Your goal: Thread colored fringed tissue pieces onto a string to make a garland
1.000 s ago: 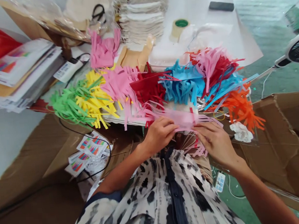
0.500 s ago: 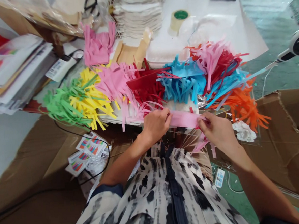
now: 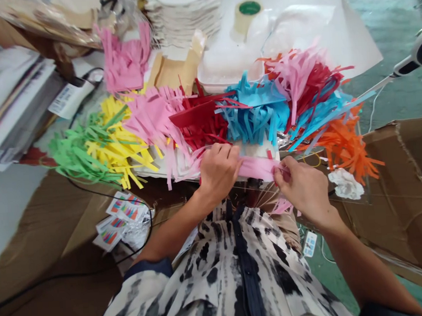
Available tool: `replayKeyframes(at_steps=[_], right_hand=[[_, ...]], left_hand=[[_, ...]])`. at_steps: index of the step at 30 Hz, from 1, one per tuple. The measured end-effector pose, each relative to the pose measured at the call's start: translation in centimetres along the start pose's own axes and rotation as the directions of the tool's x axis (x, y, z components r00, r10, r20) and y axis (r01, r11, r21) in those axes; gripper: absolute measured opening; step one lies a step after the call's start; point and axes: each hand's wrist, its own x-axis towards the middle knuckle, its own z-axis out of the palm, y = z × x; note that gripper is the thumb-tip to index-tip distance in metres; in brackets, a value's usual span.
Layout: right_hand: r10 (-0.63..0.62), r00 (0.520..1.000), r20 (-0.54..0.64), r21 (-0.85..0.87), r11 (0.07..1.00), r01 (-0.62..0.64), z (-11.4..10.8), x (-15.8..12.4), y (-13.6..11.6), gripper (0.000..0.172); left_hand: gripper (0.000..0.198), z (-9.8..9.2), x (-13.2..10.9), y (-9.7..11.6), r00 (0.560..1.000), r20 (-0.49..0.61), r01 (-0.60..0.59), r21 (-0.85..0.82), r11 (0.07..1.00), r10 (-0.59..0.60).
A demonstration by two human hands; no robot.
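Note:
A pink tissue-paper tassel [image 3: 257, 168] with fringed ends stretches between my two hands at the table's front edge. Its left end is gripped by my left hand [image 3: 219, 171], fingers curled over it. My right hand [image 3: 301, 183] pinches the other end between thumb and fingers, and some pink strips hang below. Just beyond the hands lie fringed paper bundles: a red one [image 3: 205, 122], a blue one [image 3: 256, 112] and a pink one [image 3: 154, 116]. What the curled left fingers cover is hidden.
Green fringe [image 3: 83, 149] and yellow fringe [image 3: 119, 149] lie left, orange fringe [image 3: 346, 145] right. Behind are a white tray [image 3: 227, 73], a tape roll [image 3: 247, 18] and another pink bundle [image 3: 128, 58]. A paper stack [image 3: 15, 108] stands far left; a small fan [image 3: 419, 52] is at right.
My hands have come slightly closer together, shortening the visible pink span. Fewer pink strips show hanging below my right hand. The whole view has shifted a little.

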Motion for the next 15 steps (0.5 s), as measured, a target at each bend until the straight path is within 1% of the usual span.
replayKeyframes(at_steps=[1,2,3,4,5,6,8,10,11,13,15], right_hand=[[-0.001,1.000,0.001,0.002,1.000,0.001,0.0,0.1,0.0,0.032],[-0.002,1.000,0.004,0.005,1.000,0.002,0.0,0.2,0.0,0.032],[-0.002,1.000,0.008,0.013,1.000,0.002,-0.1,0.2,0.1,0.033],[-0.007,1.000,0.005,0.030,1.000,0.006,-0.2,0.3,0.2,0.032],[-0.024,1.000,-0.013,0.059,0.998,0.025,-0.3,0.3,0.5,0.032],[-0.054,0.997,-0.051,0.099,0.993,0.059,-0.5,0.1,0.8,0.031],[-0.121,0.976,-0.181,0.172,0.973,0.152,-0.8,-0.6,1.6,0.031],[-0.184,0.936,-0.301,0.171,0.955,0.243,-1.1,-2.0,2.3,0.032],[-0.221,0.918,-0.330,0.137,0.951,0.278,-1.0,-2.8,2.5,0.029],[-0.293,0.891,-0.346,0.038,0.945,0.326,-0.6,-4.3,2.6,0.023],[-0.319,0.881,-0.350,-0.047,0.945,0.323,0.3,-5.4,2.3,0.022]], left_hand=[[0.022,0.0,-0.2,0.1,0.995,-0.068,-0.077,-0.019,0.997,0.075],[0.024,0.0,-0.5,0.2,0.981,-0.107,-0.170,-0.052,0.984,0.164],[0.026,0.1,-0.8,0.3,0.960,-0.119,-0.265,-0.092,0.960,0.253],[0.027,0.1,-1.1,0.4,0.936,-0.112,-0.348,-0.133,0.928,0.334],[0.025,0.2,-1.4,0.5,0.915,-0.093,-0.404,-0.167,0.900,0.393],[0.024,0.3,-1.6,0.5,0.904,-0.068,-0.426,-0.191,0.884,0.421],[0.026,0.5,-1.9,0.6,0.914,-0.019,-0.400,-0.215,0.891,0.405],[0.027,0.6,-1.9,0.7,0.925,0.015,-0.365,-0.242,0.899,0.379],[0.027,0.7,-1.8,0.7,0.928,0.022,-0.355,-0.255,0.900,0.372],[0.025,0.7,-1.6,0.7,0.931,0.029,-0.345,-0.263,0.901,0.365],[0.023,0.6,-1.5,0.8,0.933,0.038,-0.336,-0.255,0.907,0.357]])
